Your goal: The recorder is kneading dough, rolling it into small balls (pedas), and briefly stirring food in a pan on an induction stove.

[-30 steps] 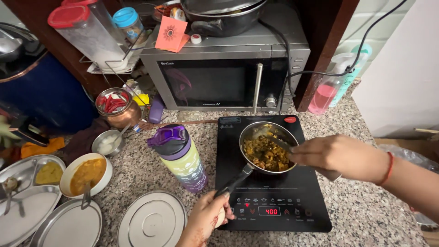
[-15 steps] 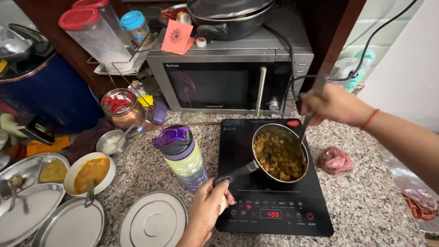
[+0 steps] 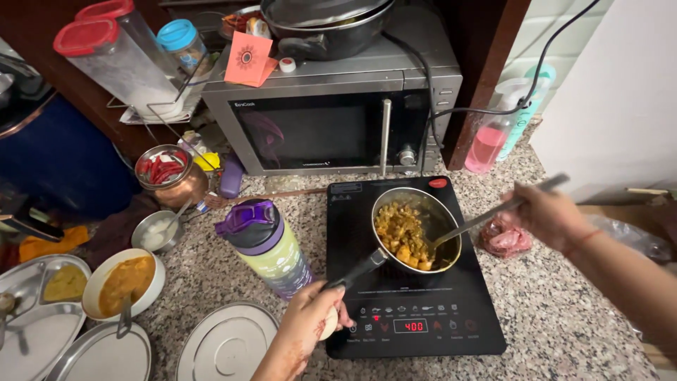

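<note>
A small steel pan [image 3: 444,222] with chunky yellow-brown food [image 3: 402,236] sits on a black induction cooktop [image 3: 412,303], tilted a little toward me. My left hand [image 3: 310,321] grips the pan's dark handle [image 3: 360,269] at the cooktop's front left corner. My right hand [image 3: 546,212] holds a long steel spoon [image 3: 486,215] by its far end; the spoon's bowl rests inside the pan among the food.
A purple-lidded bottle [image 3: 271,247] stands just left of the cooktop. Behind is a microwave [image 3: 331,113] with a pot on top. Steel plates [image 3: 226,346], a bowl of orange curry [image 3: 127,282] and a copper jar [image 3: 169,173] lie left. A pink bag [image 3: 504,240] lies right.
My right hand has come down from the cooktop's back corner with a spoon and put it into the pan. The pan has tilted; my left hand stays on the handle.
</note>
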